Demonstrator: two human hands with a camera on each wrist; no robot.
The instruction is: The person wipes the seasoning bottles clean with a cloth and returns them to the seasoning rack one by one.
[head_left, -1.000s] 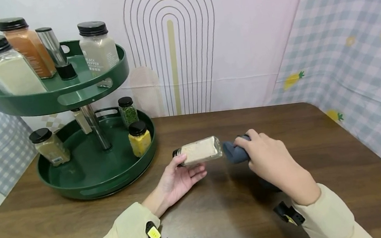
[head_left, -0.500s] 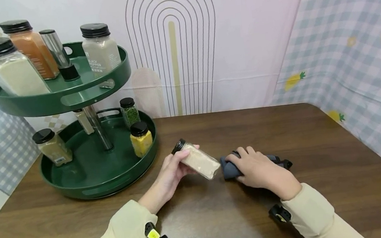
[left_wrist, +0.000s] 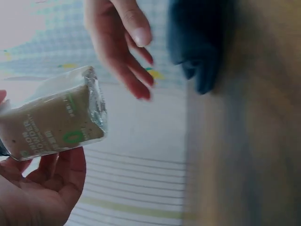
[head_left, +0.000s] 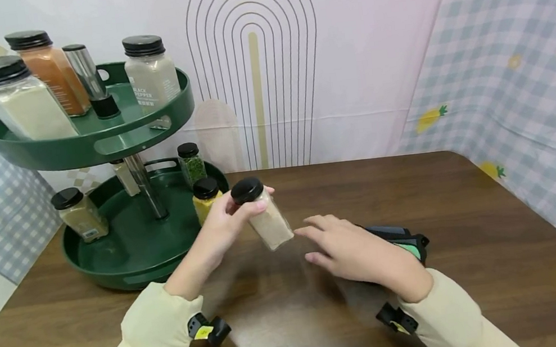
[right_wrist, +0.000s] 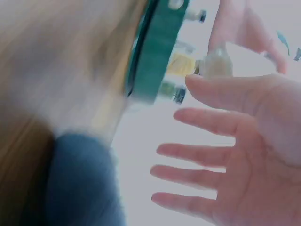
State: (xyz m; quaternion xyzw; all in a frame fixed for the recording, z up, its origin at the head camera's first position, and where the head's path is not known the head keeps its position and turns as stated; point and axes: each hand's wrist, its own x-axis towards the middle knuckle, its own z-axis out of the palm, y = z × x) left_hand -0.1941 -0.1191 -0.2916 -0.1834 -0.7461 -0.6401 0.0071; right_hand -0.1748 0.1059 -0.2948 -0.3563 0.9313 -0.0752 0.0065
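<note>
My left hand point(head_left: 219, 222) holds a clear glass spice jar point(head_left: 270, 222) of pale powder just below its black lid, tilted with its base down to the right above the table. In the left wrist view the label on the spice jar point(left_wrist: 51, 122) shows, partly legible. My right hand point(head_left: 354, 250) has its fingers spread and holds nothing, with its fingertips close to the jar's base. Beneath and behind it on the table lies a dark blue-grey folded cloth point(left_wrist: 195, 37), mostly hidden by the hand in the head view.
A green two-tier tray stand point(head_left: 131, 279) occupies the left. Its upper tier bears large jars, including a black pepper jar point(head_left: 152, 79), and a steel grinder point(head_left: 90, 80). Small jars, among them a yellow one point(head_left: 204, 201), stand below. A black and green item point(head_left: 410, 244) lies beside the right wrist.
My right hand has let go of the cloth, leaving it on the table, and moved left toward the jar. My left hand has turned the jar more upright and brought it left.
</note>
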